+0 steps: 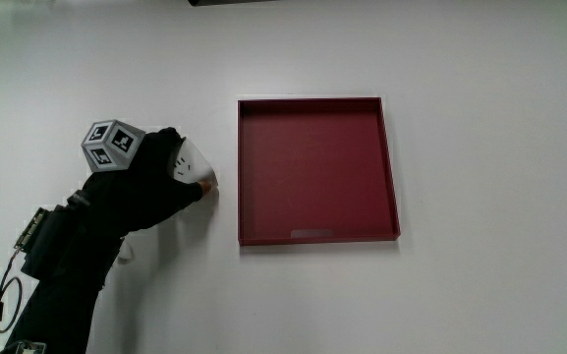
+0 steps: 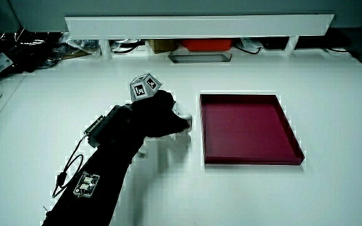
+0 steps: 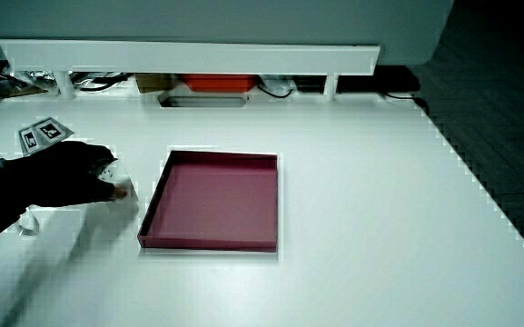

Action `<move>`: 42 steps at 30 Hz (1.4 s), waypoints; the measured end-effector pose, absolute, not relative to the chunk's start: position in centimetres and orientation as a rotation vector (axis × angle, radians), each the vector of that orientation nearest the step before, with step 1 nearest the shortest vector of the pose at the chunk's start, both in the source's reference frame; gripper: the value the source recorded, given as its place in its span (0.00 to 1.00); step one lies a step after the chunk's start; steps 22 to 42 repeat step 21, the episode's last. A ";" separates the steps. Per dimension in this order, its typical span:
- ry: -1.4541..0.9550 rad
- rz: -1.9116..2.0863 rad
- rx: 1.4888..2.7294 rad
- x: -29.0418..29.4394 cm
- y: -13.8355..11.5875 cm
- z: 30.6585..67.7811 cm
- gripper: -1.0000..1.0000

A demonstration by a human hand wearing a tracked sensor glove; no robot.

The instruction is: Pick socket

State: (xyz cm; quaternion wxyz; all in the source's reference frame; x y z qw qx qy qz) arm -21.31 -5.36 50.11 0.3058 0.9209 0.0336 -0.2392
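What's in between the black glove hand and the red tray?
Only the white socket the hand is gripping, then a bare strip of table before the red tray. The main view shows it best.

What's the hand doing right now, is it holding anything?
Hand: closed on the white socket, beside the red tray.

White table (image 1: 480,295), evenly lit. In both side views a low white partition (image 2: 199,26) runs along its edge, with clutter and cables (image 2: 24,47) past it. Dark floor (image 3: 507,100) beside table.
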 end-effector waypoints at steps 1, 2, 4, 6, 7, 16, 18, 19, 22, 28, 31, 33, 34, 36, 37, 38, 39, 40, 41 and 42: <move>0.076 -0.634 2.433 -21.2 -5.4 49.6 1.00; 0.080 -0.640 2.432 -21.2 -5.6 49.4 1.00; 0.086 -0.641 2.440 -21.0 -5.8 48.3 1.00; 0.111 -0.650 2.453 -20.7 -6.0 47.6 1.00; 0.123 -0.644 2.462 -20.6 -6.1 47.2 1.00; 0.238 -0.749 2.474 -18.2 -6.1 45.1 1.00; 0.251 -0.773 2.463 -17.5 -6.1 44.8 1.00; 0.289 -0.787 2.468 -17.2 -6.1 44.8 1.00; 0.303 -0.793 2.460 -16.2 -6.1 44.4 1.00; 0.303 -0.793 2.460 -16.2 -6.1 44.4 1.00; 0.303 -0.793 2.460 -16.2 -6.1 44.4 1.00; 0.303 -0.793 2.460 -16.2 -6.1 44.4 1.00; 0.303 -0.793 2.460 -16.2 -6.1 44.4 1.00; 0.303 -0.793 2.460 -16.2 -6.1 44.4 1.00; 0.303 -0.793 2.460 -16.2 -6.1 44.4 1.00; 0.303 -0.793 2.460 -16.2 -6.1 44.4 1.00; 0.303 -0.793 2.460 -16.2 -6.1 44.4 1.00; 0.303 -0.793 2.460 -16.2 -6.1 44.4 1.00; 0.303 -0.793 2.460 -16.2 -6.1 44.4 1.00; 0.303 -0.793 2.460 -16.2 -6.1 44.4 1.00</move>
